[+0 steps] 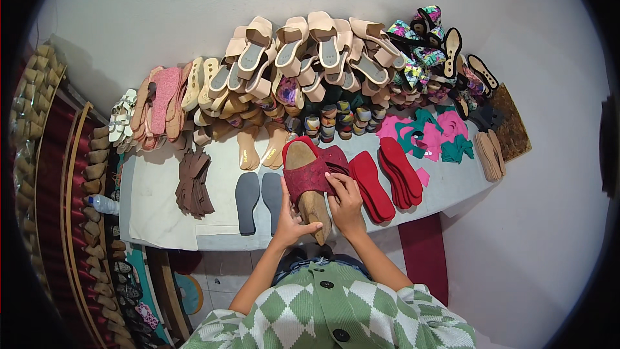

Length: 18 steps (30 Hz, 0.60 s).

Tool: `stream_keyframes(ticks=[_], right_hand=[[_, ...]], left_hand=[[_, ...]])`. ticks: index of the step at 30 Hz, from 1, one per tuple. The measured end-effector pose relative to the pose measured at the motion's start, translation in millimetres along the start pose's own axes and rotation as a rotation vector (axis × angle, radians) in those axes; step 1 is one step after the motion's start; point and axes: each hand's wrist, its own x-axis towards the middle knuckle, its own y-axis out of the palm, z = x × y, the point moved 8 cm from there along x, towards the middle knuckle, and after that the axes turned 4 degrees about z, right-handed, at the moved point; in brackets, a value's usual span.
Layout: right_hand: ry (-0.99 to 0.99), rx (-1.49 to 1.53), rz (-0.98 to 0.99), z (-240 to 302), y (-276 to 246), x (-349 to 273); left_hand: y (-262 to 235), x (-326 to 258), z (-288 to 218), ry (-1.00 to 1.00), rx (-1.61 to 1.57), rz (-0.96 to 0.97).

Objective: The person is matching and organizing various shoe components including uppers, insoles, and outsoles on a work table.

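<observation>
Above the near edge of the table I hold a wooden shoe last [314, 212], its narrow end toward me. A dark red patterned strap [305, 181] wraps across the last, and a bright red sole piece shows around its far end. My left hand [290, 225] grips the last from the left, fingers along the strap's side and thumb near the last's lower part. On the other side, my right hand [347, 208] closes its fingers at the strap's right edge. Behind them lies a stack of dark red straps [335, 157], partly hidden.
Red soles [400, 174] lie to the right, grey soles [247, 203] and brown strips [194, 184] to the left. Heeled sandals [294, 40] pile up along the wall. Pink and green scraps [428, 134] spread at the right. Shelves of lasts [97, 171] stand at far left.
</observation>
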Motion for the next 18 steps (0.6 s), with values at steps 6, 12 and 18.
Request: stream_keyframes(ticks=[6,12,18], right_hand=[[0.006,-0.034,-0.016,8,4,1],[0.062,0.058,-0.018,13,3,0],[0.037,0.148,0.094,52,-10,18]], left_hand=[[-1,-2,-4,0.023,-0.051,-0.001],[-8,-4,1,0.055,-0.112,0.042],[-28,-15,31,-0.042,-0.279,0.115]])
